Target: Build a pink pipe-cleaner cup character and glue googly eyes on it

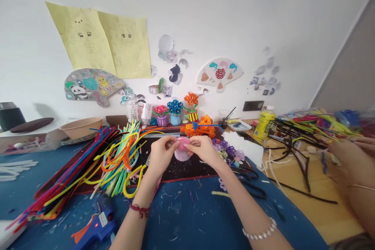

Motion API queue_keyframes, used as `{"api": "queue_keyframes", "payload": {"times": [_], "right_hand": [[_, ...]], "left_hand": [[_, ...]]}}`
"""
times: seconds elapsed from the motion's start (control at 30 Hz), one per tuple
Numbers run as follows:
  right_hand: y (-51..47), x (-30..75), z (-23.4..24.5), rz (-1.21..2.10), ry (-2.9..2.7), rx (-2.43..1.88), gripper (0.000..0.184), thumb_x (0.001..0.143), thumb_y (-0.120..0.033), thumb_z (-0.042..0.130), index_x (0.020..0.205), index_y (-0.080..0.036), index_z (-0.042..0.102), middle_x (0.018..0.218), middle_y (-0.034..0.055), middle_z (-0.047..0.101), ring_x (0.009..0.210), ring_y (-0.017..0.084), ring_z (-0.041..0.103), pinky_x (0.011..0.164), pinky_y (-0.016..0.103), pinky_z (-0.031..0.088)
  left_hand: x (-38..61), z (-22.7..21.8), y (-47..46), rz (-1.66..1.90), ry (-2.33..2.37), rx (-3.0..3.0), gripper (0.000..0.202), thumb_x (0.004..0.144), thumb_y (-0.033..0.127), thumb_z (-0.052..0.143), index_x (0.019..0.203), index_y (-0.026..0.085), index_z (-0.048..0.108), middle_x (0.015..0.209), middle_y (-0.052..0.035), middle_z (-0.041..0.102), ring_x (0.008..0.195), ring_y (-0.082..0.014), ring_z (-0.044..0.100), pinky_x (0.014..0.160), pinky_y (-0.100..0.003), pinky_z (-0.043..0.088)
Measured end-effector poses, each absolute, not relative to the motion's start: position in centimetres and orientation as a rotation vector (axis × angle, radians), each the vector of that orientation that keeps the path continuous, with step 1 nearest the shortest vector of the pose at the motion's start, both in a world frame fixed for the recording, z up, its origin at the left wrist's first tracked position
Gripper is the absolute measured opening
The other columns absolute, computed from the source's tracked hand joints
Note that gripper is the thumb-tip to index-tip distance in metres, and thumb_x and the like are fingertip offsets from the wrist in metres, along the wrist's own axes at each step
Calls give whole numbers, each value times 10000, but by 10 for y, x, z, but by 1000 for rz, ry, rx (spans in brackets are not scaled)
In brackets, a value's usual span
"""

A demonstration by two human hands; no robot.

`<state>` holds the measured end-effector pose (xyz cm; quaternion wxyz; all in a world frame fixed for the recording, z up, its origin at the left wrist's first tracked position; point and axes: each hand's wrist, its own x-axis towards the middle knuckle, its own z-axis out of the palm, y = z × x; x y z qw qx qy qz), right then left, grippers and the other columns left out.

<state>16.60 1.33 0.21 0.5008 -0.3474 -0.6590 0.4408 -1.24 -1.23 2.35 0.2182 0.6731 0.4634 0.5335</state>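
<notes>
Fingers (172, 143) of both hands are closing narrowly on a pink pipe-cleaner cup (183, 152), holding it over a black mat (187, 172) at the center of the frame. The left hand (162, 155) is gripping one side and the right hand (202, 151) the other; a red cord (140, 210) is circling the left wrist and a pearl bracelet (259, 232) the right. Two hands of another person (350, 160) are reaching in at the right edge, over dark pipe cleaners (301, 148) lying on a wooden counter (310, 211).

A bundle of colored pipe cleaners (88, 160) is lying left of the cup, and a blue glue gun (98, 222) is resting at lower left, its white label too small to read. Three potted pipe-cleaner flowers (175, 111) are standing at top center, beyond orange pieces (199, 129). Purple flowers (225, 150) are lying just right of the mat. A yellow bottle (264, 123) is standing farther right, its label unreadable. Two paper fans are hanging on the wall, one (219, 73) bearing a red double-happiness character, the other (92, 86) a panda.
</notes>
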Motion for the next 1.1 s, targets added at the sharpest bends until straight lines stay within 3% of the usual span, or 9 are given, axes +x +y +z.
{"api": "queue_keyframes", "payload": {"times": [0.3, 0.47, 0.67, 0.87, 1.1], "right_hand": [[9, 166, 3, 1103, -1590, -813, 497, 652, -605, 767, 762, -125, 702, 661, 74, 723, 546, 188, 671, 582, 331, 573], [13, 174, 4, 991, -1589, -859, 439, 709, -537, 758, 897, -142, 733, 659, 44, 703, 482, 149, 616, 501, 280, 526], [15, 177, 3, 891, -1623, -905, 360, 712, -504, 758, 804, -156, 735, 600, 41, 677, 474, 160, 594, 483, 281, 494], [11, 178, 5, 809, -1717, -954, 338, 753, -465, 724, 876, -151, 747, 627, 39, 673, 485, 152, 575, 479, 264, 437], [8, 177, 8, 676, -1833, -1008, 246, 748, -407, 738, 734, -161, 753, 565, 1, 604, 500, 116, 433, 483, 241, 307]], "left_hand": [[-17, 23, -11, 1464, 1287, 1951, 208, 743, 376, 663, 713, 178, 720, 623, -27, 672, 539, -137, 535, 537, -238, 412], [-15, 23, -12, 1432, 1301, 2048, 151, 733, 321, 657, 703, 183, 709, 600, -16, 653, 523, -130, 507, 533, -241, 387], [-12, 23, -13, 1379, 1323, 2154, 127, 754, 292, 646, 700, 193, 704, 583, -6, 648, 501, -122, 480, 522, -242, 359], [-12, 24, -14, 1341, 1341, 2219, 106, 766, 226, 622, 686, 192, 682, 611, -7, 663, 510, -119, 483, 540, -242, 363], [-11, 24, -17, 1301, 1336, 2274, 111, 789, 252, 624, 718, 205, 694, 659, -11, 689, 524, -126, 498, 547, -244, 362]]}}
